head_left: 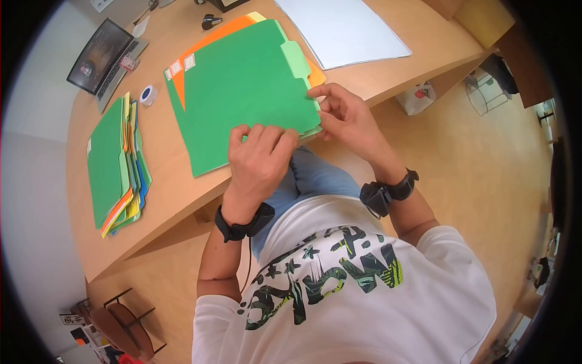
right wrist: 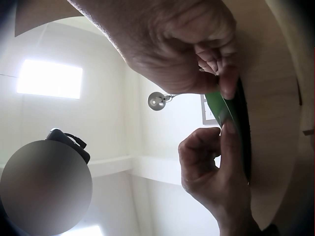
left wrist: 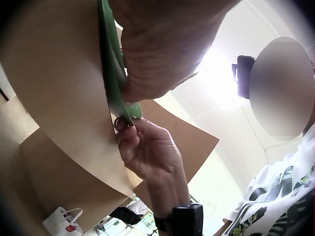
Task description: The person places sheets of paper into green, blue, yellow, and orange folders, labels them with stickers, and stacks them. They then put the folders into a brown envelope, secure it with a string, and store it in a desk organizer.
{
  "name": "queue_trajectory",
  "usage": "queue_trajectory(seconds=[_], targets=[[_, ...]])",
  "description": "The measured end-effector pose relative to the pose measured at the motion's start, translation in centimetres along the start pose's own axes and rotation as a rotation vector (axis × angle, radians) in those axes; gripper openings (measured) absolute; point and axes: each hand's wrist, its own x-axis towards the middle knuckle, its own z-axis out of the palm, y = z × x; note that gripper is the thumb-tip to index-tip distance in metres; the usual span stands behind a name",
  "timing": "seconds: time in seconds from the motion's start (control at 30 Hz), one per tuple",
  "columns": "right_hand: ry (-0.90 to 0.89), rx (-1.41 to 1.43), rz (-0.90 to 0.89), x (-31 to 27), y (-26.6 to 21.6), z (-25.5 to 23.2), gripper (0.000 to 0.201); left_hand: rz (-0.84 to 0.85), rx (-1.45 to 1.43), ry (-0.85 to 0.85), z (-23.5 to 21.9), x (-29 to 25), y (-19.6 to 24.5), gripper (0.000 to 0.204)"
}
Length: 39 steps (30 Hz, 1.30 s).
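Note:
A green file folder (head_left: 242, 91) lies at the table's near edge, with a lighter green tabbed edge on its right side. My right hand (head_left: 345, 115) pinches that right edge near the close corner, thumb and forefinger at the rim. My left hand (head_left: 260, 155) holds the near edge with curled fingers. In the right wrist view, the left thumb (right wrist: 229, 135) lies along the folder's edge (right wrist: 229, 108). The right hand (left wrist: 152, 150) grips the corner in the left wrist view. Orange and yellow folders (head_left: 227, 29) stick out beneath the green one.
A stack of coloured folders (head_left: 112, 164) lies to the left, near a white tape roll (head_left: 148, 94) and an open laptop (head_left: 103, 57). White sheets (head_left: 345, 33) lie at the back right. A black object (head_left: 211, 22) sits beyond the folders. A white bag (head_left: 417, 98) is beside the table.

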Motion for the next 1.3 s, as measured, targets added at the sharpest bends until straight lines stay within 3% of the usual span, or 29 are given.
queue_trajectory(seconds=[0.23, 0.33, 0.53, 0.63, 0.83, 0.93, 1.1, 1.2, 1.3], targets=[[0.082, 0.085, 0.054, 0.0, -1.4, 0.3, 0.043, 0.007, -0.040, -0.057, -0.2, -0.2, -0.3, 0.024], [0.109, 0.047, -0.030, 0.1, -0.7, 1.0, 0.047, -0.027, -0.056, -0.095, -0.8, 0.1, 0.0, 0.030], [0.172, 0.274, -0.080, 0.6, -1.7, 2.3, 0.054, -0.044, 0.232, -0.150, -3.5, -0.7, -2.9, 0.039], [0.110, 0.249, -0.079, 1.0, -2.8, 2.7, 0.050, 0.043, 0.400, 0.052, -8.3, 0.4, -7.1, 0.040], [0.020, -0.017, -0.138, 0.5, -2.0, 2.2, 0.039, 0.010, 0.687, 0.429, -23.4, 0.9, -13.1, 0.039], [0.013, -0.049, -0.172, 1.1, -2.0, 1.8, 0.036, -0.019, 0.751, 0.313, -27.0, -2.6, -15.2, 0.039], [-0.026, -0.074, -0.168, 2.1, -2.2, 1.2, 0.031, -0.422, 0.460, 0.017, -27.2, -12.5, -18.4, 0.032], [-0.101, -0.110, -0.161, 2.8, -2.1, 0.8, 0.030, -1.045, 0.072, -0.240, -27.2, -16.4, -18.6, 0.030], [-0.143, -0.159, -0.150, 3.5, -1.9, 0.8, 0.030, -1.158, -0.106, -0.212, -27.9, -16.8, -18.2, 0.031]])
